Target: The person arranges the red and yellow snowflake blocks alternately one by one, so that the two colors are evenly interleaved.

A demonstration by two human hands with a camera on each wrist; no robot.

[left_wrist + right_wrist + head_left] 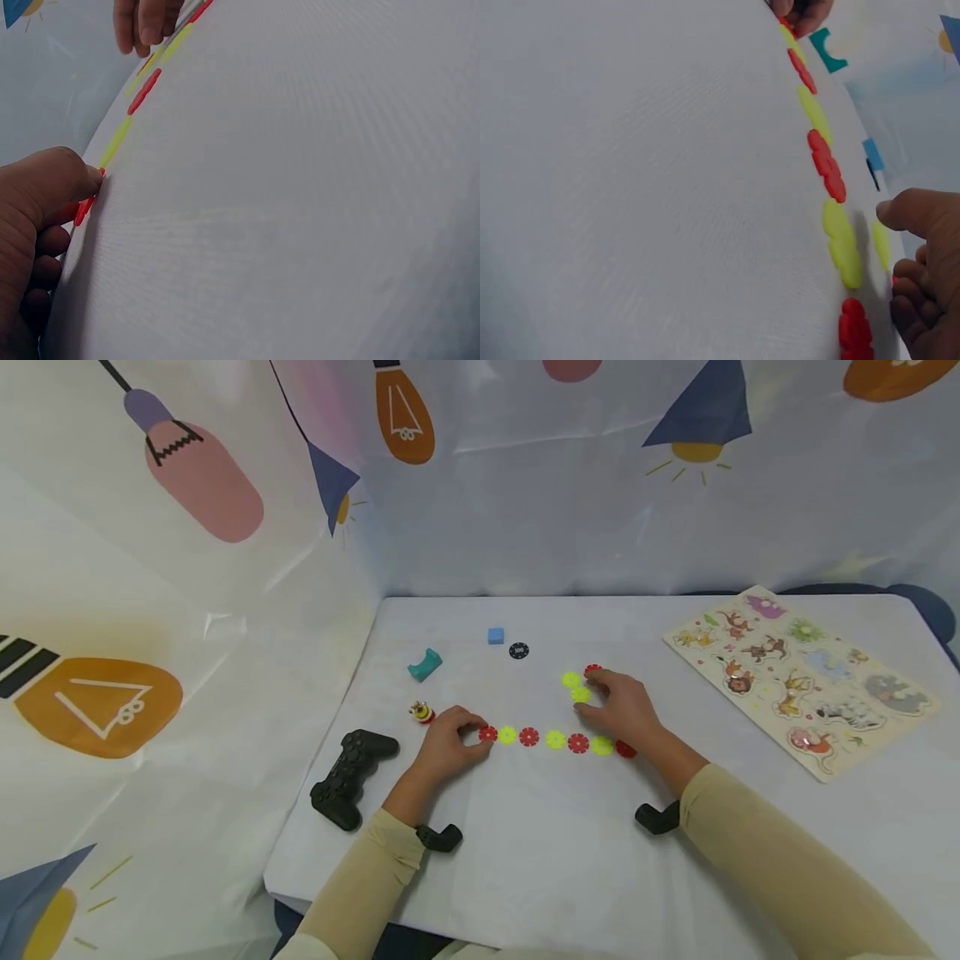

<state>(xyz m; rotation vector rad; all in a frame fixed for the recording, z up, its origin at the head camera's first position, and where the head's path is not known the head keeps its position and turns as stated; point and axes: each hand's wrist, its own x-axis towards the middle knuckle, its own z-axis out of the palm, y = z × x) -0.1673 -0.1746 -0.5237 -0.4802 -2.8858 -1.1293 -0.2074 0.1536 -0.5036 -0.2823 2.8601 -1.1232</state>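
A row of alternating red and yellow scalloped chips crosses the white table, among them a yellow chip (556, 740) and a red chip (577, 743). My left hand (451, 745) pinches the red chip (488, 733) at the row's left end between thumb and fingers; the left wrist view shows the thumb on this red chip (84, 210). Beyond the row's right part, my right hand (626, 703) hovers with thumb and fingers apart. Its fingertips overlap another red chip (593, 668), and two yellow chips (571, 680) lie beside them. My right forearm side partly covers the row's last red chip (625, 749).
A black game controller (352, 777) and a small figurine (422, 712) lie left of my left hand. Farther back are a teal curved block (425, 665), a blue block (496, 636) and a black "100" chip (518, 650). An animal puzzle board (798, 681) lies at right.
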